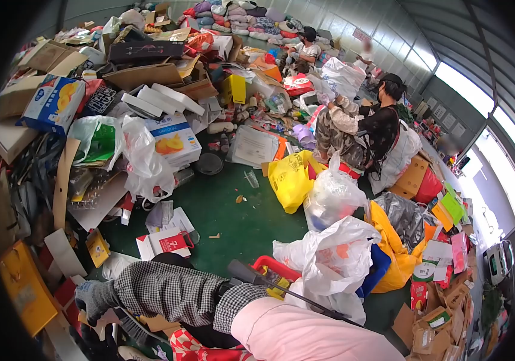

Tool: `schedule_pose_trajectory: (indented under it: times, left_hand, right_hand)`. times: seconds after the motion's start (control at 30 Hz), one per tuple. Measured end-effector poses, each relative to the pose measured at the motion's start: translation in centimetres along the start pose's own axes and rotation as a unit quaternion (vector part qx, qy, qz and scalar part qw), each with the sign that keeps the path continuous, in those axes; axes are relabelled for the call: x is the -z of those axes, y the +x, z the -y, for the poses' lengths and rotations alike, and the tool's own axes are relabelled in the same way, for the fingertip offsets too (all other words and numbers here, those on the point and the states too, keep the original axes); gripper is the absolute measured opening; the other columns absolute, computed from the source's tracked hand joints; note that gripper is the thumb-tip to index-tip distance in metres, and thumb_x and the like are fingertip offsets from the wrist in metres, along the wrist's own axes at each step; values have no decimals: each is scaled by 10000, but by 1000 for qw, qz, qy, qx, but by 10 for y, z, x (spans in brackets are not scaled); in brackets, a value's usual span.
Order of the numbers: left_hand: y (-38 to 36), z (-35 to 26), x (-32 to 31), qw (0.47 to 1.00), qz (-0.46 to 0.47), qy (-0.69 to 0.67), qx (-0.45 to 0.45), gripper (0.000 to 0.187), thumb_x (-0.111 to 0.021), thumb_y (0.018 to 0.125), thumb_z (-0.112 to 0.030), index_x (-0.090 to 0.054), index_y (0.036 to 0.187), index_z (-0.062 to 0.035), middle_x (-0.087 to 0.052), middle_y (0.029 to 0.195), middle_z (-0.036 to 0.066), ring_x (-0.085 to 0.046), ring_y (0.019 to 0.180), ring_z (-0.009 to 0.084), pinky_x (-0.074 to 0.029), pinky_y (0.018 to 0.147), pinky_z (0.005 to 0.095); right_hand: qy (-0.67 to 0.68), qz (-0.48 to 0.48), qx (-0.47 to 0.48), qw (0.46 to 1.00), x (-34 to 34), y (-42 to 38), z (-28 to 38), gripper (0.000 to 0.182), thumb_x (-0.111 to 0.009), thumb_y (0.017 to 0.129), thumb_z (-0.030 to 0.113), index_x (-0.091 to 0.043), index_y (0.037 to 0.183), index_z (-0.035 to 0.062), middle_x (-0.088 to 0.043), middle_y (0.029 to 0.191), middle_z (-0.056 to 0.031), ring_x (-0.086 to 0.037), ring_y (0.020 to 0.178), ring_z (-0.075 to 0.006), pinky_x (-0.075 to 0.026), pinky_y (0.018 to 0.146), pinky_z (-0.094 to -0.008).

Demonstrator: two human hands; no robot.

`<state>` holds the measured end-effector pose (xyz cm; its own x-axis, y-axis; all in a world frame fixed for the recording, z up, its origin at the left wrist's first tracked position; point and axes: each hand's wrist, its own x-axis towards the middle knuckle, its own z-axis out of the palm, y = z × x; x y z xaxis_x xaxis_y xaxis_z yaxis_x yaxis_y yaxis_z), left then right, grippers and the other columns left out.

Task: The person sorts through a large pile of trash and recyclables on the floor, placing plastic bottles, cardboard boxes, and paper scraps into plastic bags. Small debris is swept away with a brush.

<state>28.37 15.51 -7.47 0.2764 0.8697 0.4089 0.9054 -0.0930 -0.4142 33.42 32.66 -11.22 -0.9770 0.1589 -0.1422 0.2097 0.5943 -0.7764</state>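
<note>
At the lower left of the frame, reaches with one hand (94, 301) in grey knit toward heaped card and scraps, just beside a brush (134, 328) with stiff, dark-grey bristles. Cannot tell how wide or narrow the grip, nor any hold on the brush, with the fingertips partly hidden. Wears along that arm a checked over-sleeve (167, 292), puckered into soft folds, then a smooth pink sleeve (305, 328) toward the bottom right. Blocks much of the lower floor from view with both.

Near the hand, at the left edge, a flat-faced orange-yellow box (26, 289); under the arm, red-and-white patterned cloth (197, 346). Above the arm, a creased white carton (164, 240) with a red panel. Crowding the lower centre, a red plastic tub (269, 263), a thin crinkled white bag (341, 246) and a glossy yellow bag (293, 177). At mid-frame, bare green floor (239, 225). Across the upper left, tumbled cardboard (143, 75) and white slabs (161, 99). Right of centre, a seated person (383, 123) in a dark cap, among bulging sacks.
</note>
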Motion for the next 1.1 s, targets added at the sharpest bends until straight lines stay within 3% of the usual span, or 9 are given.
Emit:
schedule_pose_trajectory:
  times: [0.13,0.23,0.33,0.73,0.8,0.9,0.97,1.07,1.1]
  left_hand:
    - [-50,-9,-48,945,58,-145,286,471,-524,887,-229,-404,1274,9,-397,1297,241,-432,1181,359,-351,991,409]
    - [-46,0,-45,966,81,-48,242,479,-567,859,-242,-442,1240,20,-385,1291,275,-409,1180,413,-341,992,424]
    - [-31,-8,-28,910,110,-123,379,480,-576,854,-252,-455,1227,26,-391,1282,286,-396,1180,432,-338,990,422]
    - [-46,-8,-19,808,-12,-394,438,647,-596,838,-99,-212,1345,18,-401,1316,169,-453,1169,271,-393,955,328]
    - [-43,1,-24,665,-81,-570,476,576,-584,852,-141,-282,1318,14,-434,1281,141,-472,1142,242,-416,935,336]
    - [-50,-12,-15,149,-397,-855,300,598,-602,848,-174,-302,1323,33,-389,1335,124,-423,1195,207,-385,972,301]
    - [-55,13,-22,715,-293,-496,396,640,-518,892,-335,-219,1394,-74,-281,1421,48,-280,1302,208,-310,1043,355]
    - [-73,20,25,275,-493,-780,271,582,-490,907,-348,-252,1388,-121,-335,1382,19,-391,1235,202,-377,983,348]
    - [-88,27,38,241,-489,-781,303,564,-481,910,-359,-273,1380,-126,-367,1360,21,-422,1210,200,-401,959,342]
  right_hand:
    - [36,-47,29,998,20,-27,24,625,-711,593,403,-560,1091,58,-530,1127,-171,-509,1046,-318,-412,876,-384]
    - [104,-182,79,974,20,-29,25,642,-665,671,389,-475,1170,33,-511,1136,-183,-479,1088,-337,-388,920,-390]
    - [109,-258,76,957,19,-19,16,555,-621,734,319,-453,1170,21,-503,1121,-192,-473,1080,-346,-388,920,-389]
    - [220,-331,91,913,29,-13,15,420,-642,763,256,-535,1091,17,-604,995,-177,-592,920,-292,-465,794,-345]
    - [279,-279,117,911,39,-15,12,364,-608,837,198,-530,1118,-20,-614,1008,-130,-587,906,-192,-465,814,-302]
    - [397,-202,43,894,47,-26,33,313,-553,866,112,-520,1159,5,-589,1023,-57,-557,902,-140,-446,803,-265]
    - [225,-213,107,945,48,-15,25,318,-515,892,150,-505,1166,-10,-506,1175,-90,-530,1038,-166,-444,894,-288]
    - [309,-166,78,933,34,-7,44,384,-502,904,181,-453,1233,-10,-479,1203,-82,-496,1093,-180,-417,936,-296]
    - [230,-163,120,952,30,-6,40,389,-495,906,189,-450,1239,-8,-478,1214,-88,-497,1096,-188,-405,949,-303]
